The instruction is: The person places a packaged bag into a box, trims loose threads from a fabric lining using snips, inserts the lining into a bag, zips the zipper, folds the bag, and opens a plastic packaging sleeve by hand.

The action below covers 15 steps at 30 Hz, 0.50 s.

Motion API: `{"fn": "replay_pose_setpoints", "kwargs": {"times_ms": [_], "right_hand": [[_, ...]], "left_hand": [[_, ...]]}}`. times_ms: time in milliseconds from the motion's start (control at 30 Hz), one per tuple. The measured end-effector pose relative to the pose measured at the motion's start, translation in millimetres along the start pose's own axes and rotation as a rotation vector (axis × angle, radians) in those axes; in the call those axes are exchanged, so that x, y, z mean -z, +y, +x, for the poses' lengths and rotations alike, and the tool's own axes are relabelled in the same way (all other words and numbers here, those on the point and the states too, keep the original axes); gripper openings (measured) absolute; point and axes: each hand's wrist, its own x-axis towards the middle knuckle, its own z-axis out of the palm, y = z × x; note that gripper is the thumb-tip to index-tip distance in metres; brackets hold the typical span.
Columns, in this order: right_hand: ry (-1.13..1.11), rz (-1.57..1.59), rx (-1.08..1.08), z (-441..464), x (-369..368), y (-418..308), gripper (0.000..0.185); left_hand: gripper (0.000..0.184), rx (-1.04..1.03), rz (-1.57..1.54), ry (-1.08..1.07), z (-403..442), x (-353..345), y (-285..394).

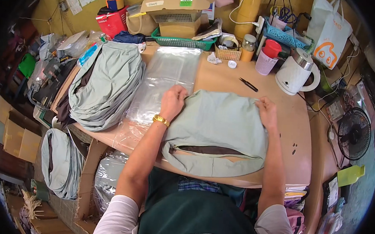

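A pale grey-green fabric bag (219, 123) lies flat on the table in front of me, its zipped opening toward my body and dark lining showing in the gap. My left hand (174, 101), with a gold watch on the wrist, is closed at the bag's far left corner. At the far right corner, my right hand (266, 112) pinches the cloth between thumb and fingers. Clear plastic sleeves (169, 68) lie flat just beyond my left hand. To their left sits a thick pile of similar grey-green bags (108, 84).
Black thread snips (248, 84) lie beyond the bag. A white kettle (294, 72), a pink cup (266, 65), a jar (248, 42) and a green basket (183, 43) line the back. More folded bags (60, 163) stand low at left; a fan (354, 133) is at right.
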Motion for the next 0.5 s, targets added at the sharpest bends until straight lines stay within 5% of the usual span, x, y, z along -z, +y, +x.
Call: {"fn": "replay_pose_setpoints", "kwargs": {"times_ms": [100, 167, 233, 267, 400, 500], "right_hand": [[0.169, 0.107, -0.079, 18.5, 37.4, 22.7, 0.016], [0.346, -0.077, 0.288, 26.5, 46.7, 3.8, 0.014], [0.387, -0.248, 0.410, 14.2, 56.7, -51.4, 0.014], [0.447, -0.419, 0.556, 10.5, 53.0, -72.7, 0.015], [-0.224, -0.054, 0.007, -72.3, 35.0, -111.3, 0.016], [-0.401, -0.356, 0.248, -139.7, 11.5, -104.1, 0.030]], "left_hand": [[0.014, 0.310, -0.262, 0.265, 4.0, 42.1, -37.5], [0.015, 0.418, -0.391, 0.266, -4.5, 65.3, -37.7], [0.012, 0.131, -0.207, 0.460, -8.0, 82.4, 4.8], [0.012, 0.044, -0.177, 0.361, -15.4, 84.7, 28.4], [0.014, -0.122, -0.021, 0.010, -66.3, 60.3, 91.8], [0.011, -0.059, 0.038, -0.126, -85.5, 33.2, 91.9]]}}
